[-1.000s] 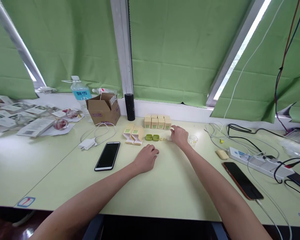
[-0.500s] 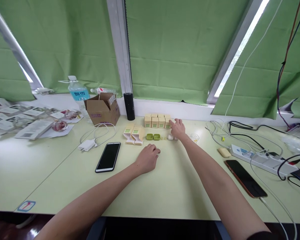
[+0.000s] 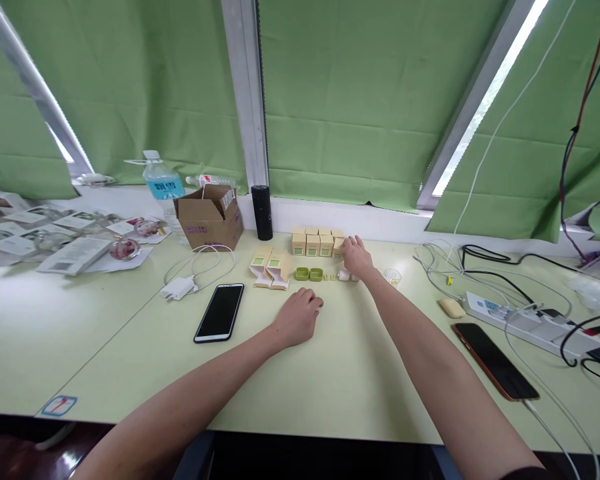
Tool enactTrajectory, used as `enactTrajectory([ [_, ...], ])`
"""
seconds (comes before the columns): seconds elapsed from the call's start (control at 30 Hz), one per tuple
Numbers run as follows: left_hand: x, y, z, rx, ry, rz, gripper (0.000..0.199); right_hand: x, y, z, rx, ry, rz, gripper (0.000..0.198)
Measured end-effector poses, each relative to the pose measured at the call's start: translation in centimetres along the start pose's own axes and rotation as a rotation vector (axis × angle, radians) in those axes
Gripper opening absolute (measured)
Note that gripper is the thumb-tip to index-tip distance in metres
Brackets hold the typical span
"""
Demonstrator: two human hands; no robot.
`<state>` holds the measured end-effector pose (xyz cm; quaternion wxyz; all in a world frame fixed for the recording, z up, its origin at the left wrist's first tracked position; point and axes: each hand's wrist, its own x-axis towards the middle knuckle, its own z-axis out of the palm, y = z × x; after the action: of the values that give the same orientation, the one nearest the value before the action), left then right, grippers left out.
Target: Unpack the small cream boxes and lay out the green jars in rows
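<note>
Here's the box at the right end of the row (image 3: 337, 249), small and tan, and the right hand (image 3: 357, 258) is right up against its right side, covering part of it. The other tan boxes (image 3: 312, 246) stand in line to its left, green labels facing the person. That right arm reaches long and forward across the table (image 3: 330, 373), wrist low, back of the hand up, fingers bent toward the box. Is it a pinch or just a touch? Cannot tell from here: the hand hides the contact, and how wide the grip stands is hidden too.

Just under that hand, a small white piece (image 3: 343, 275) peeks out, and to its right sits a clear container (image 3: 393, 277). Left of the white piece come tiny yellowish bits, then two green trays (image 3: 309, 274) side by side, then a pair of open cartons (image 3: 271, 269).

Over to the left hand (image 3: 299, 315): it lies nearer the person, palm down on the tabletop, fingers loosely curled, just below the trays. No object shows in it, though the space under the palm is hidden. Out beyond it lies a dark-screened phone (image 3: 220, 313), with a white charger (image 3: 179, 288) farther left.
</note>
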<state>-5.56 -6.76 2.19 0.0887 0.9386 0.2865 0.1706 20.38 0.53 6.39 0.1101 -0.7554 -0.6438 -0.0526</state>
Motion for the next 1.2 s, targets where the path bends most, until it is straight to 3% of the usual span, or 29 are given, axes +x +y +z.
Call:
enactTrajectory([
  [0.3,0.0,0.1,0.0,0.023,0.014,0.005,0.02,0.1,0.4,0.4,0.193,0.094,0.099,0.026],
  [0.57,-0.1,0.0,0.0,0.002,0.039,0.021,0.02,-0.2,0.9,-0.3,0.512,0.301,0.192,0.037],
  [0.77,0.0,-0.7,0.5,-0.074,0.089,0.025,0.019,-5.1,0.9,-2.5,0.774,0.357,0.077,0.047],
  [0.87,0.3,-1.4,0.9,-0.197,0.15,-0.038,0.021,-9.8,-0.2,-2.2,0.948,0.265,-0.049,0.052],
  [1.0,0.5,-2.2,1.2,-0.312,0.247,-0.129,0.021,-15.1,-2.4,-0.7,1.003,0.053,-0.137,0.051],
  [1.07,0.5,-2.4,1.2,-0.333,0.273,-0.136,0.024,-16.3,-3.0,0.1,1.035,0.008,-0.158,0.048],
  [1.2,0.3,-2.5,1.2,-0.344,0.269,-0.123,0.032,-16.9,-2.7,1.0,1.025,-0.055,-0.206,0.062],
])
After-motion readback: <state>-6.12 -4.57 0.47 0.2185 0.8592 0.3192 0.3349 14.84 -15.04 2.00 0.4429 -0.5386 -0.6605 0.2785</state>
